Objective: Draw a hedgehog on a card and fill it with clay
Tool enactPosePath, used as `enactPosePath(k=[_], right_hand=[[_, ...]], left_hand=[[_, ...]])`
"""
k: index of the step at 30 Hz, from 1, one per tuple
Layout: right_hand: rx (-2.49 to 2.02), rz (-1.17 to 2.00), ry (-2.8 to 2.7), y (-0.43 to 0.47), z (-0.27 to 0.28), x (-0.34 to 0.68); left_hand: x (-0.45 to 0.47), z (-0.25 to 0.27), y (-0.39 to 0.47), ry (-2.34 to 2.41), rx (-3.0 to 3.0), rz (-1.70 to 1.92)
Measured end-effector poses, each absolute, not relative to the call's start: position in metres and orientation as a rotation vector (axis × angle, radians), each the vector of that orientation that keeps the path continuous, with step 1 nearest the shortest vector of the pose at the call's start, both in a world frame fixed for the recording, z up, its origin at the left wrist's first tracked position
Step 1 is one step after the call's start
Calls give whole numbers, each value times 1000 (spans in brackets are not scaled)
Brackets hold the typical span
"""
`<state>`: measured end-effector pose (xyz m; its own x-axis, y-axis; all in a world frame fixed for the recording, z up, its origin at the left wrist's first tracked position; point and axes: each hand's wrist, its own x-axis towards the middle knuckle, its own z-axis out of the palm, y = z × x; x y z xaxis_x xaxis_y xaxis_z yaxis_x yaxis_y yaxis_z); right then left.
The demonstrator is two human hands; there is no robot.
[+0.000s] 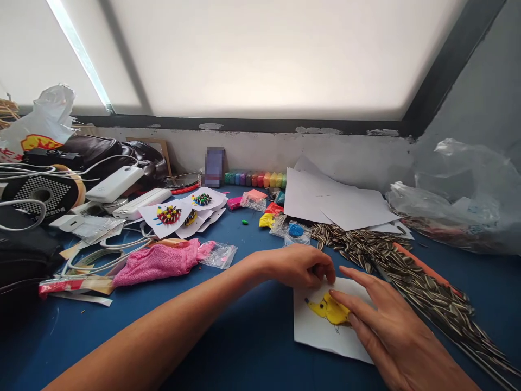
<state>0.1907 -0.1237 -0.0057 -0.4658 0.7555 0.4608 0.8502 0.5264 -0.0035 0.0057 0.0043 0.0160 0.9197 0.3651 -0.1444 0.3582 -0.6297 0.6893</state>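
Note:
A white sheet of paper (309, 328) lies on the blue table in front of me. On it is a flat yellow clay animal shape (336, 311) with a pointed snout, a dark nose tip and a dark eye; small drawn lines show below it. My right hand (391, 320) is open, its fingers stretched out, with the index fingertip and thumb at the clay. My left hand (301, 266) is curled at the paper's top edge, fingertips pointing down. Whatever may be between its fingers is hidden.
Striped sunflower seeds (431, 290) are heaped to the right, beneath white sheets (329, 198). Clay packets (266, 220) lie behind my hands. Decorated paper cutouts (169, 215), a pink cloth (158, 263), white cables and a power bank (115, 183) crowd the left. A plastic bag (459, 201) stands far right.

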Motion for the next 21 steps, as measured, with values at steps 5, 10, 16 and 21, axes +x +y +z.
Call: enactPosePath(k=[5, 10, 16, 21], right_hand=[[-1346, -199, -2414, -116, -3, 187], [-1355, -164, -2385, -112, -12, 186], [-1403, -88, -2392, -116, -18, 189], [-1384, -77, -2399, -117, -18, 189]], left_hand=[[6, 15, 5, 481, 2327, 28], [6, 18, 3, 532, 2286, -11], [6, 21, 1, 628, 2260, -16], [5, 20, 1, 639, 2274, -2]])
